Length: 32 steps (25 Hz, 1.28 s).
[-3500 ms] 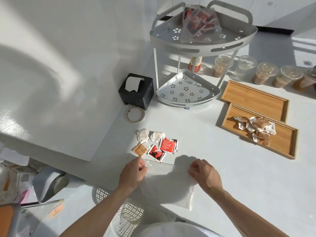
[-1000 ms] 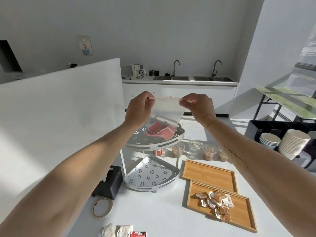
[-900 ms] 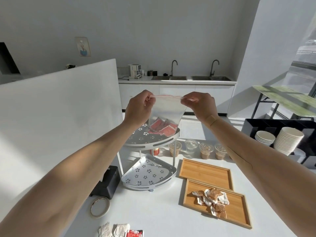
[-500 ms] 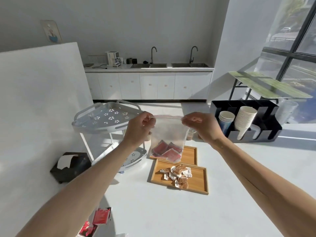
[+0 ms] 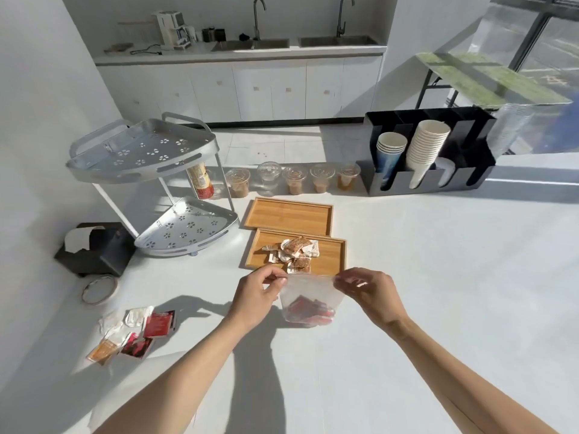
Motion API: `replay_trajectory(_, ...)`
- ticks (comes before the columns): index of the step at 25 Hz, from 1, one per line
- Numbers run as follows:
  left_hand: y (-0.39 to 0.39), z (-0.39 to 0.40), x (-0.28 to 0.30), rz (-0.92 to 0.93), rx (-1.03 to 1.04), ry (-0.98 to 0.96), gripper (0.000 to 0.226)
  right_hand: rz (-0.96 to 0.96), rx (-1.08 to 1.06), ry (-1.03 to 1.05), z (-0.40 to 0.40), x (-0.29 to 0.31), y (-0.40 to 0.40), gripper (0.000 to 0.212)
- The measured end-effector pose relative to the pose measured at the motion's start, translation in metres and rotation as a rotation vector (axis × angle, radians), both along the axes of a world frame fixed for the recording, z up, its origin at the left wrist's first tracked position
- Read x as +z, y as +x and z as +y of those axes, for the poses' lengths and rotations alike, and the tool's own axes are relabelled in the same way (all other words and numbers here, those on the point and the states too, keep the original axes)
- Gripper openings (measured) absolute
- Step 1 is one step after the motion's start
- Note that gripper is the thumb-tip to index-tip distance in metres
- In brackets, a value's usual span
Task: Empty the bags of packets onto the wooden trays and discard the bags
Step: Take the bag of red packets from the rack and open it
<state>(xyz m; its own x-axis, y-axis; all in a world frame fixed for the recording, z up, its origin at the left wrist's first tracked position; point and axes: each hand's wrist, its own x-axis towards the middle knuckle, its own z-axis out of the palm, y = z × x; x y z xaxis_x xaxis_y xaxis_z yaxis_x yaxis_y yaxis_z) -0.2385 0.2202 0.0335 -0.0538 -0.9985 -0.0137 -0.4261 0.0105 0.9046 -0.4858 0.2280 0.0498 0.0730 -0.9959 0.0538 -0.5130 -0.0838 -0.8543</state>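
I hold a clear zip bag (image 5: 308,296) with red packets (image 5: 305,311) in its bottom, just above the white counter. My left hand (image 5: 257,296) pinches its top left corner and my right hand (image 5: 369,292) pinches its top right corner. The bag hangs directly in front of the near wooden tray (image 5: 329,256), which carries a heap of brown and white packets (image 5: 293,253). Behind that one lies the far wooden tray (image 5: 288,212), bare. Loose red, white and brown packets (image 5: 138,327) lie on the counter to the left.
A grey two-tier corner rack (image 5: 147,158) stands at the left with nothing on its shelves. A black tissue box (image 5: 94,249) and a tape roll (image 5: 99,288) lie near it. Lidded cups (image 5: 294,180) line the back, with a black paper-cup holder (image 5: 429,151) at right.
Both hands brought the bag of red packets down from over the rack's top shelf to just above the counter in front of the near tray. The view has tilted downward.
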Motion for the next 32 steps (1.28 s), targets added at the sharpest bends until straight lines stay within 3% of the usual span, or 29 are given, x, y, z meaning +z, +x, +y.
replay_trajectory(5, 0.002, 0.013, -0.020, -0.014, 0.052, 0.051, 0.013, 0.058, -0.025, -0.038, 0.023, -0.026, 0.009, 0.009)
replay_trajectory(7, -0.001, 0.015, -0.017, -0.063, 0.142, -0.006, 0.007, 0.141, -0.021, -0.131, 0.030, -0.028, 0.015, 0.010)
replay_trajectory(9, -0.007, 0.019, -0.008, -0.148, 0.240, 0.012, 0.017, 0.221, -0.017, -0.231, 0.035, -0.030, 0.022, 0.015)
replay_trajectory(10, -0.011, 0.022, -0.002, -0.125, 0.246, 0.094, 0.023, 0.270, -0.024, -0.281, 0.037, -0.032, 0.027, 0.018)
replay_trajectory(14, -0.030, 0.030, 0.020, 0.248, 0.140, 0.522, 0.041, 0.431, 0.006, -0.446, 0.049, -0.038, 0.043, 0.011)
replay_trajectory(17, -0.031, 0.029, 0.022, 0.330, 0.148, 0.566, 0.027, 0.456, 0.036, -0.454, 0.054, -0.042, 0.049, 0.012)
replay_trajectory(21, -0.025, 0.027, 0.019, 0.288, 0.158, 0.581, 0.012, 0.361, 0.081, -0.278, 0.057, -0.033, 0.050, 0.018)
replay_trajectory(27, -0.020, 0.025, 0.021, 0.203, 0.046, 0.553, 0.011, -0.238, -0.015, 0.388, 0.022, -0.005, 0.062, 0.022)
replay_trajectory(32, -0.015, 0.025, 0.014, 0.151, -0.015, 0.528, 0.008, -0.257, 0.081, 0.601, 0.008, 0.004, 0.069, 0.024)
